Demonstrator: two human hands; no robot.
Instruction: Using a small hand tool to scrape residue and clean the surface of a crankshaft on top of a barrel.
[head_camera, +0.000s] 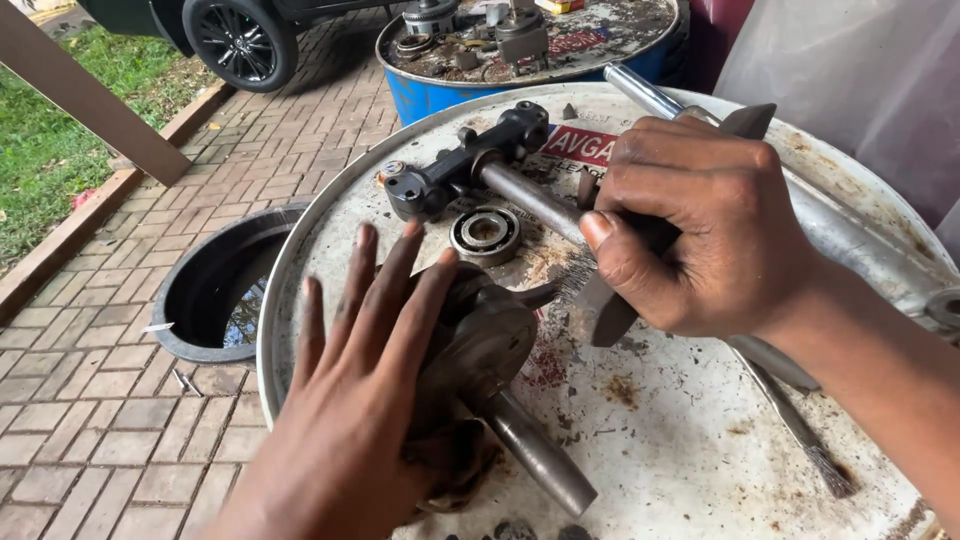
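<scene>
On the stained white drum top (700, 440), the left hand (350, 400) is pressing flat, fingers spread, on a greasy dark metal crankshaft (500, 380) while the right hand (700, 225), fisted round a flat grey metal blade (610, 305), is scraping it, which by my reading calls next for steady, controlled strokes.

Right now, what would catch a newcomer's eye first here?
The two hands at centre: the left hand lies flat on a greasy crankshaft atop a stained white drum lid, and the right hand fists a flat metal tool. Behind them lie a ball bearing and a black shafted part.

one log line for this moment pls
left hand flat on greasy crank part | right hand fisted on flat blade tool | ring bearing beside | white drum top
</scene>
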